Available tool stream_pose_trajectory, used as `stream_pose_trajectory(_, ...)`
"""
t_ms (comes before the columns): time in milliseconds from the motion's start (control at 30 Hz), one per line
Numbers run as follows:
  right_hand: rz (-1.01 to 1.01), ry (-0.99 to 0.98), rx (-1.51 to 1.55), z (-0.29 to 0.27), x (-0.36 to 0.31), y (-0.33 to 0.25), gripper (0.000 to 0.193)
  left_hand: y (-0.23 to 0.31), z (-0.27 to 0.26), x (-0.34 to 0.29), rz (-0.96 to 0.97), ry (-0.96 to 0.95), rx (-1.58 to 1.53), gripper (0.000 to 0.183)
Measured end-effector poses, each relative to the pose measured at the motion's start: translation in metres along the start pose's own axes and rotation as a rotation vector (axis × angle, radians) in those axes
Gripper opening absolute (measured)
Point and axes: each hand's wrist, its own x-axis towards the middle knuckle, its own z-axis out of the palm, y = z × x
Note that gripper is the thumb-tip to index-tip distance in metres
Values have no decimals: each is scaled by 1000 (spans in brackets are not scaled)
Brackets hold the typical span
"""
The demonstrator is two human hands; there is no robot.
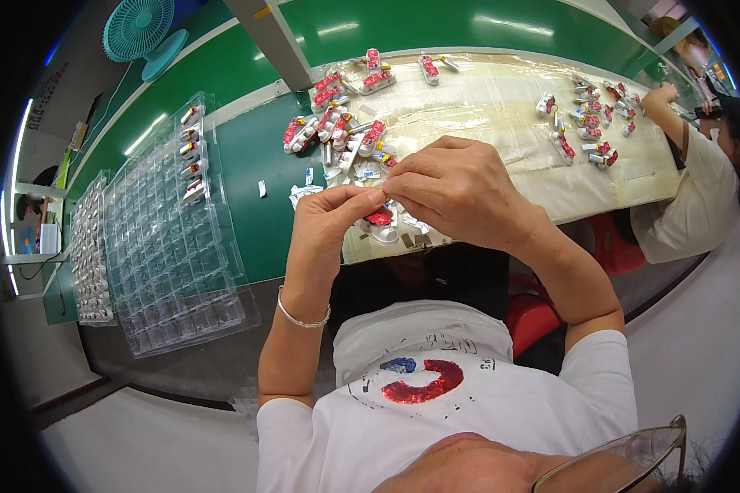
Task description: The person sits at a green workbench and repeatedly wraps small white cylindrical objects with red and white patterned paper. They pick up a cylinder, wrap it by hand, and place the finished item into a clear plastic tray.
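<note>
My left hand (327, 215) and my right hand (464, 191) meet over the front edge of the table. Thumb and fingers of both are pinched together at one spot. Whatever is between the fingertips is too small to make out. Just below them lies a red-and-white oblong part (384, 235), partly covered by my fingers. Beyond my hands is a heap of similar red-and-white parts (335, 123), some with silver cylinders and yellow bits. Small white and blue paper scraps (306, 192) are scattered beside my left hand.
To the left lies a clear plastic tray (160, 238) with a few parts along one edge. A filled tray (93, 255) sits beyond it. More parts (588, 119) lie at right, near another person's arm (670, 115). A metal post (271, 41) and a turquoise fan (144, 37) stand behind.
</note>
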Motion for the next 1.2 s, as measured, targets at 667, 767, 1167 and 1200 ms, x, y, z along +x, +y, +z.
stream_pose_trajectory(667, 32, 129, -126, 11, 1, -6, 14, 4, 8, -2, 22, 24, -7, 16)
stream_pose_trajectory(767, 34, 135, -109, 11, 1, -5, 14, 3, 7, -1, 30, 27, -12, 16)
stream_pose_trajectory(1167, 55, 117, -57, 7, 5, -8, 12, 3, 9, -1, 47, 39, 37, 18)
stream_pose_trajectory(1200, 66, 92, -46, 7, 4, -8, 11, 3, 9, -1, 48, 38, 30, 18)
